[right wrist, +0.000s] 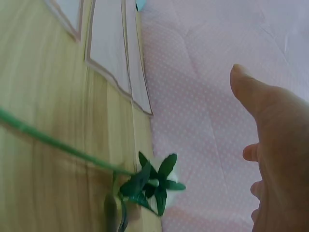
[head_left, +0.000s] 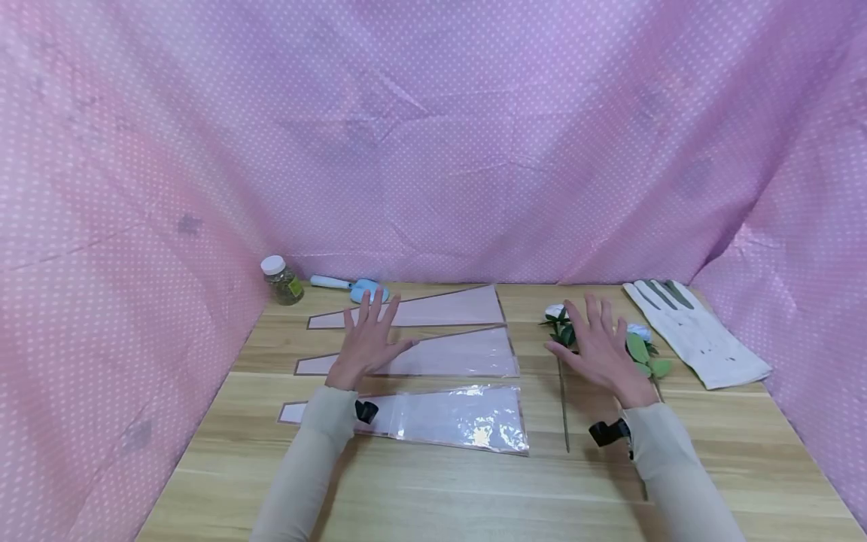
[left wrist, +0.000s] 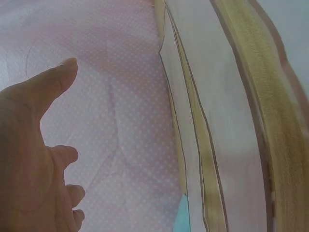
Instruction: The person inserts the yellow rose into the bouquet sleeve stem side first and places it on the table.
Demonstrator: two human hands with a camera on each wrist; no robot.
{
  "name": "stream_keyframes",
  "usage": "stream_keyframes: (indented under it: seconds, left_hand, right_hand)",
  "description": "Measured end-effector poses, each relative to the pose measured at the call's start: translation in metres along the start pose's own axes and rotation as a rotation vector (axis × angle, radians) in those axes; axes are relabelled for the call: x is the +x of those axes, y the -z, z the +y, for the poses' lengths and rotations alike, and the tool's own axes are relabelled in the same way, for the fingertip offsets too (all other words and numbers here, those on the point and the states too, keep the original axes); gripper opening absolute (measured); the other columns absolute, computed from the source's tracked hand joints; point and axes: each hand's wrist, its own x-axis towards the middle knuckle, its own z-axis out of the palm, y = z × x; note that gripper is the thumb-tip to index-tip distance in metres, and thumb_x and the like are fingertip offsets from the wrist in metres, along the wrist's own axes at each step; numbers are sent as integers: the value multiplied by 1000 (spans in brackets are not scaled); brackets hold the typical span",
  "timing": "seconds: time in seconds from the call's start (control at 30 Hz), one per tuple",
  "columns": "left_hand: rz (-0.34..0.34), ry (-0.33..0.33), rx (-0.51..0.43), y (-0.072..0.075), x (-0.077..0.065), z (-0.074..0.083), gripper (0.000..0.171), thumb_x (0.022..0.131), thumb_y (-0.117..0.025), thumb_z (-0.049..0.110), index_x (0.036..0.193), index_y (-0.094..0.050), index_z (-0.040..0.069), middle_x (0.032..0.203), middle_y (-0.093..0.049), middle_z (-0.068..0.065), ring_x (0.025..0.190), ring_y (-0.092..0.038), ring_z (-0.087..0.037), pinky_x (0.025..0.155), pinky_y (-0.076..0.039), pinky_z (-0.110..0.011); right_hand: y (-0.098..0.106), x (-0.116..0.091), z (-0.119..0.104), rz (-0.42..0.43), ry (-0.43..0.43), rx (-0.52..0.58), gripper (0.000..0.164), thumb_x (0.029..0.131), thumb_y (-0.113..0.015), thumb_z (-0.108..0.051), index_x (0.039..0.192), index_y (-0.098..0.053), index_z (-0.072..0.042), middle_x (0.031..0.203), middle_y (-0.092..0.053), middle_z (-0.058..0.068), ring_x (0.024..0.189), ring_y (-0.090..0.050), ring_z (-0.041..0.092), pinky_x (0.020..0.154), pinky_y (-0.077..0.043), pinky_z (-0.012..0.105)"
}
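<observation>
My left hand [head_left: 366, 342] is held with fingers spread above the three tapered pale sheets in clear sleeves, overlapping the middle sheet [head_left: 460, 352] in the head view. Nothing is in it. The far sheet [head_left: 447, 307] and the near sheet [head_left: 460, 418] lie parallel to it. On the other side, my right hand [head_left: 599, 350] is likewise spread and holds nothing, between two artificial flowers with white heads. One flower [head_left: 557, 311] lies to its left, its green stem [right wrist: 58, 145] crossing the right wrist view. The second flower [head_left: 639, 348] is partly hidden behind the hand and forearm.
A white-capped jar [head_left: 283, 282] stands at the back left corner, beside a light blue hand trowel [head_left: 332, 282]. White gloves [head_left: 704, 339] with grey-green fingers lie at the back right. Pink dotted cloth [head_left: 433, 150] hangs around the wooden table [head_left: 433, 497].
</observation>
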Motion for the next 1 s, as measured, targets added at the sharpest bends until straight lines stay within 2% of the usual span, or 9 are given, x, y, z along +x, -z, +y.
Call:
stream_keyframes:
  seconds: [0.3, 0.47, 0.73, 1.0]
  left_hand:
    - [12, -11, 20, -1, 13, 4, 92, 91, -50, 67, 162, -16, 20, 171, 2, -13, 157, 8, -38, 118, 1, -74]
    - [23, -23, 22, -3, 21, 6, 91, 91, -51, 65, 161, -20, 16, 170, 0, -15, 157, 6, -41, 118, 3, -74]
    - [-25, -16, 6, -8, 32, 10, 93, 91, -48, 70, 162, -16, 18, 170, 1, -14, 157, 10, -38, 119, 6, -71]
    - [-77, -17, -5, -15, 42, 15, 91, 92, -49, 68, 162, -14, 20, 170, 7, -14, 157, 14, -37, 121, 5, -69]
  right_hand:
    - [-13, 21, -12, 21, 70, -63, 87, 95, -51, -61, 159, -22, -9, 168, 7, 23, 150, 3, 58, 112, -1, 80]
    - [-19, 31, -16, 25, 102, -78, 85, 95, -53, -57, 159, -22, -10, 168, 7, 22, 152, 4, 54, 114, -1, 78]
    - [-20, 46, -25, -25, 118, -100, 84, 97, -52, -55, 160, -19, -10, 167, 9, 23, 153, 10, 49, 118, 2, 72]
    - [-24, 60, -31, -47, 136, -101, 76, 101, -51, -47, 158, -22, -6, 167, 4, 25, 153, 2, 51, 120, -3, 70]
